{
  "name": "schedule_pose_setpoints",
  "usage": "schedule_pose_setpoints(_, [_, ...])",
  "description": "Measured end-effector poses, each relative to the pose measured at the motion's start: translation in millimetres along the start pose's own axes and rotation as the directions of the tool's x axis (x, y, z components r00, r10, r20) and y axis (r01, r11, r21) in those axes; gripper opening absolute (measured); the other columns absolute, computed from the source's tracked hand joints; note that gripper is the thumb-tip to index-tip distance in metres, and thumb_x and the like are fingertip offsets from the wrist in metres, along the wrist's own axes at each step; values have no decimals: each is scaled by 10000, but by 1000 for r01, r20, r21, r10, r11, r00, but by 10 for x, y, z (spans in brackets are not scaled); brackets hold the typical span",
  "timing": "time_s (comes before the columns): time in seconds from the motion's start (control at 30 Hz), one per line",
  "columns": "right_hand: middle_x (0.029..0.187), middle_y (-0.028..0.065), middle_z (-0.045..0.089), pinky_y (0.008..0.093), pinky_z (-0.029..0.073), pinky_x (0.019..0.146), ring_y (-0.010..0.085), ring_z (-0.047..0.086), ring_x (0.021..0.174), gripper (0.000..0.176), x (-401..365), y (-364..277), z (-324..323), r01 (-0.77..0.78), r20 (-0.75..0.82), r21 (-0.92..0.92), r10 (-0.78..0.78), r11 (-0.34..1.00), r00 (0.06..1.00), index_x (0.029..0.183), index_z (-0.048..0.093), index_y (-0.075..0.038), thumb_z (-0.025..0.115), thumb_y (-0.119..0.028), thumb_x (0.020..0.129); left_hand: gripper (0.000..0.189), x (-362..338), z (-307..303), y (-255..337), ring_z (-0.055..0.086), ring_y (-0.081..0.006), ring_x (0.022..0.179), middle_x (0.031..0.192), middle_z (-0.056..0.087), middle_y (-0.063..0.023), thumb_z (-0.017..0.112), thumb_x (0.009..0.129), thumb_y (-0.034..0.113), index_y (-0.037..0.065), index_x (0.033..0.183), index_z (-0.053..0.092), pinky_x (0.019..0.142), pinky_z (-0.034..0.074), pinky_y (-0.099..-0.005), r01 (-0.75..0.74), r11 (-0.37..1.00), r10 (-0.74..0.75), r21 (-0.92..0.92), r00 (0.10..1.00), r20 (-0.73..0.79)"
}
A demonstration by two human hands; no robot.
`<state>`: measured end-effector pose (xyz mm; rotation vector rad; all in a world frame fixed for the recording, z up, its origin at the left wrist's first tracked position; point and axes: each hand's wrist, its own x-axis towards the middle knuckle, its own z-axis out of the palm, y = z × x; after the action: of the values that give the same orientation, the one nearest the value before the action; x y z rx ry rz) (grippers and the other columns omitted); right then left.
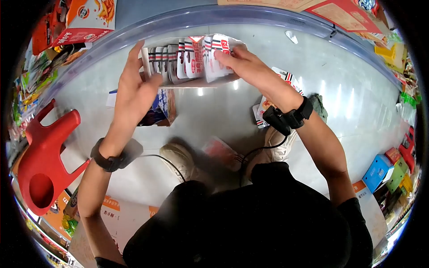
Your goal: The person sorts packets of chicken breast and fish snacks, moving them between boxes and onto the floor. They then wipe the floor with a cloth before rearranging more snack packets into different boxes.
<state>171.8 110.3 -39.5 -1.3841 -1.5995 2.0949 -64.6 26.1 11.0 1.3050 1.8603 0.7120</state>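
An open cardboard carton (195,84), tilted so that its inside shows, is held between a person's two bare hands. Inside it stands a row of white hang-hole packets (195,62) with red print and black and red stripes, leaning against one another. The left hand (137,91) is half open around the carton's left end, fingers stretched along the outside and thumb by the near corner. The right hand (252,71) is curled at the carton's right end, its thumb laid over the packets there; where all its fingertips rest cannot be told.

Just below the carton's left part, and partly hidden by it, is a blue printed box (161,107). To the carton's lower right, partly covered by the right forearm, white and red packs (260,115) lie on the grey tiled floor (353,96), with a dark green crumpled item (317,107) beside them. Straight below the carton, a blurred red and white packet (221,152) lies between two pale shoes (177,158). Well to the carton's lower left is a red plastic stool (49,149). Beyond the carton's far side runs a clear plastic rail (187,21), with a red snack box (89,20) to the upper left
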Motion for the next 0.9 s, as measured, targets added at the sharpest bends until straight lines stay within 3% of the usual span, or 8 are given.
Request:
schedule_pose_setpoints(0.1, [1030,47,656,286,447,893,143,608,960,406,124,57,-41,-145,127,407,102,902,987,1137,631,-41,611,-354,879,689,26,-49,-18,548,-128,773,1086,612,-143,540,789,29,33,1453,359,731,458,-270,99,984,-98,-148,995,14])
schedule_pose_setpoints(0.4, [985,30,661,267,437,873,130,601,924,421,231,159,144,-126,137,575,57,809,989,1086,639,-72,549,-412,855,649,75,-28,-55,580,-154,857,1139,616,-153,498,784,7,31,1425,398,801,455,-263,53,988,-46,-142,997,55])
schedule_pose_setpoints(0.5, [1112,70,620,289,417,897,141,569,1004,581,182,50,366,-150,108,359,118,921,987,1219,567,-61,518,-525,872,593,109,-12,-60,605,-191,935,1115,638,-181,545,856,67,9,1423,382,871,463,-294,13,999,-15,47,999,40])
schedule_pose_setpoints(0.6, [1398,292,378,378,411,1014,337,476,1257,1087,431,326,591,-115,-135,88,127,989,983,1408,245,149,530,-714,812,584,151,30,-179,619,-233,981,1121,636,-203,569,890,117,-28,1418,365,903,458,-300,-107,986,108,127,994,0])
schedule_pose_setpoints(0.73, [1449,301,246,435,321,1081,395,324,1349,1183,357,274,642,-192,-290,-158,140,969,947,1414,188,176,467,-797,801,569,35,133,21,617,-284,1042,1156,620,-224,590,891,118,-46,1400,394,944,452,-344,-202,968,215,152,974,-76])
schedule_pose_setpoints(0.8, [1427,288,264,497,254,1102,409,271,1363,1155,282,202,635,-201,-278,-314,113,928,954,1401,218,184,422,-795,824,525,-128,116,367,583,-305,1128,1217,578,-231,613,857,87,-49,1343,471,964,449,-393,-502,618,624,606,781,10])
schedule_pose_setpoints(0.83, [1418,269,258,541,214,1100,410,243,1357,1093,322,285,680,-167,-304,-281,77,945,950,1378,270,185,414,-764,854,477,-140,97,313,544,-314,1166,1267,538,-203,642,828,79,-17,1285,542,966,451,-437,-685,476,724,552,662,197])
schedule_pose_setpoints(0.9, [1417,269,257,534,223,1099,416,255,1344,1068,287,297,691,-155,-334,-237,70,959,940,1371,284,181,433,-743,858,463,-203,227,417,531,-312,1180,1280,531,-192,644,829,92,-9,1272,552,980,441,-435,-693,448,649,565,687,328])
